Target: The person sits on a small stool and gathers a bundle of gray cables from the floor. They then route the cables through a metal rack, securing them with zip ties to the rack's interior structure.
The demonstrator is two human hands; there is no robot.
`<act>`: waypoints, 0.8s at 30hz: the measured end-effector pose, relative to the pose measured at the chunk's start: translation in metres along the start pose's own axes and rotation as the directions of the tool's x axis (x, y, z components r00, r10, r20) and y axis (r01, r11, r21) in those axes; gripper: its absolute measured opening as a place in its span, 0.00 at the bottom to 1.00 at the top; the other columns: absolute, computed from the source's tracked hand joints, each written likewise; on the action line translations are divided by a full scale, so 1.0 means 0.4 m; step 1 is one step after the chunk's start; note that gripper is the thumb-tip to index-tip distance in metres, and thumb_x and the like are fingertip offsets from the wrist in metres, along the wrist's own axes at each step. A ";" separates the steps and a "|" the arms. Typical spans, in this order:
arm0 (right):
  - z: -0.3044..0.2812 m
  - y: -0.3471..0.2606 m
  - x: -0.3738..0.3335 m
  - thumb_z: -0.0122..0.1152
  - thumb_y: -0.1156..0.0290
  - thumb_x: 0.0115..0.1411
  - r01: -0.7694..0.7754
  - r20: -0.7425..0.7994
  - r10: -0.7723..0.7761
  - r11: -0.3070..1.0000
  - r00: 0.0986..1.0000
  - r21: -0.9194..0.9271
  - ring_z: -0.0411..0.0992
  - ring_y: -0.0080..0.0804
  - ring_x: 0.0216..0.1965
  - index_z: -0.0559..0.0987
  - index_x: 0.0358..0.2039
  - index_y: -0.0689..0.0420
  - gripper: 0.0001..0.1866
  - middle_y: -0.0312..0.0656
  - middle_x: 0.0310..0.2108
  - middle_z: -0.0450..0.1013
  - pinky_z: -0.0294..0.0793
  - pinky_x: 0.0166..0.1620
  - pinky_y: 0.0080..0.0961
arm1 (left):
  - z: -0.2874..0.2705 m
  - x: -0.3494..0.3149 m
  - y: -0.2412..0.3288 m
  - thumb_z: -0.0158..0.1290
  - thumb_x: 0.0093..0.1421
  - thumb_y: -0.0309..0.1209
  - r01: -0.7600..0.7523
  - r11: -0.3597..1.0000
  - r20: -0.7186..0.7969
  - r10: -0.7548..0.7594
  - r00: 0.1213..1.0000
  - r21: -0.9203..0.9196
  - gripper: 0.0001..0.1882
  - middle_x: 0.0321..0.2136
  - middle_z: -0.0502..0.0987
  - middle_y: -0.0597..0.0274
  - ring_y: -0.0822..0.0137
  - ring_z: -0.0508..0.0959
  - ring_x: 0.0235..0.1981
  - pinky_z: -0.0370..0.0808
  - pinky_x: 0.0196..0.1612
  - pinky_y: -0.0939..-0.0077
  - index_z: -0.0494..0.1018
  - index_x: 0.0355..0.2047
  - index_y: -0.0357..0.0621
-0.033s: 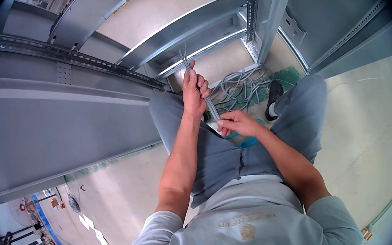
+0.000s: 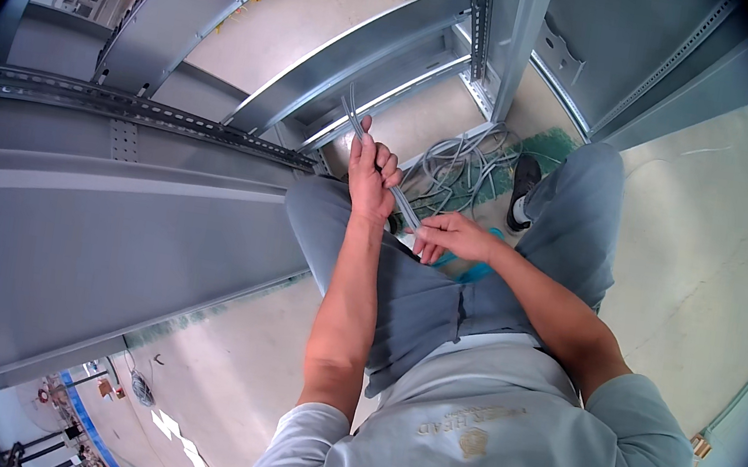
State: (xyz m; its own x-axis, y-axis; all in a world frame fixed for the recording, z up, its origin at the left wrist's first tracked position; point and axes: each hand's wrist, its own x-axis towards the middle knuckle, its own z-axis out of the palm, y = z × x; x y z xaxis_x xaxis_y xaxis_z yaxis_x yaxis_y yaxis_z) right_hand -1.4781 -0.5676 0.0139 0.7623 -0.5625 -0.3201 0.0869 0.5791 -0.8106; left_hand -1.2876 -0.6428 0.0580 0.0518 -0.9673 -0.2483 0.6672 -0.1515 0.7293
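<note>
My left hand (image 2: 372, 176) is closed round a thin bundle of grey cables (image 2: 404, 205), in front of my left knee. Two or so loose cable ends stick out past its thumb toward the metal frame. Lower down the same bundle, the fingers of my right hand (image 2: 453, 236) pinch it above my lap. Between the hands the cables run straight and side by side. Beyond them, a loose tangle of grey cable (image 2: 461, 162) lies on the floor by the cabinet; whether it joins the held bundle is hidden.
Grey cabinet panels and crossbars (image 2: 362, 46) stand ahead and left, with a perforated rail (image 2: 143, 110). An upright post (image 2: 519, 53) rises beyond the tangle. My shoe (image 2: 524, 190) rests on a green floor patch. A teal curved thing (image 2: 475, 273) shows beneath my right hand.
</note>
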 end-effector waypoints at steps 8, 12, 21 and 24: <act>-0.009 0.010 -0.007 0.53 0.62 0.74 -0.003 0.042 -0.011 0.947 0.999 0.321 0.80 0.29 0.35 0.76 0.58 0.65 0.21 0.43 0.37 0.80 0.81 0.41 0.25 | 0.013 -0.012 0.015 0.43 0.76 0.47 -0.024 0.999 0.014 0.025 1.000 -0.047 0.22 0.21 0.51 0.75 0.80 0.50 0.18 0.49 0.18 0.85 0.64 0.66 0.59; -0.004 0.004 0.005 0.57 0.66 0.73 -0.026 0.039 0.014 0.940 0.999 0.339 0.80 0.25 0.33 0.78 0.55 0.65 0.18 0.39 0.36 0.80 0.81 0.39 0.23 | -0.011 0.012 0.016 0.44 0.76 0.47 -0.027 0.994 0.050 0.032 0.998 -0.103 0.21 0.21 0.51 0.75 0.79 0.50 0.18 0.50 0.18 0.85 0.64 0.66 0.60; -0.003 -0.007 -0.002 0.56 0.69 0.73 0.002 0.089 -0.045 0.903 0.995 0.430 0.82 0.29 0.37 0.76 0.59 0.63 0.18 0.43 0.39 0.81 0.83 0.43 0.25 | -0.004 0.000 0.030 0.44 0.76 0.48 -0.080 0.989 0.004 0.081 0.997 -0.126 0.21 0.22 0.56 0.73 0.80 0.53 0.18 0.52 0.18 0.85 0.64 0.65 0.57; 0.001 -0.032 -0.015 0.54 0.70 0.73 0.001 0.108 -0.056 0.892 0.993 0.452 0.83 0.32 0.40 0.74 0.61 0.63 0.19 0.46 0.41 0.81 0.83 0.47 0.28 | -0.002 0.002 0.054 0.43 0.77 0.47 -0.084 0.990 -0.008 0.083 0.996 -0.115 0.20 0.22 0.55 0.73 0.80 0.52 0.18 0.52 0.18 0.86 0.65 0.64 0.57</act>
State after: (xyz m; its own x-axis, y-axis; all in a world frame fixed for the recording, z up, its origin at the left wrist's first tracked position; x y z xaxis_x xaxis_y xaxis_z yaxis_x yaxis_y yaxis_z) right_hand -1.4833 -0.5714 0.0262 0.8211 -0.5268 -0.2197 0.3680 0.7829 -0.5017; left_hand -1.2725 -0.6468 0.0729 0.1133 -0.9749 -0.1919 0.7417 -0.0455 0.6692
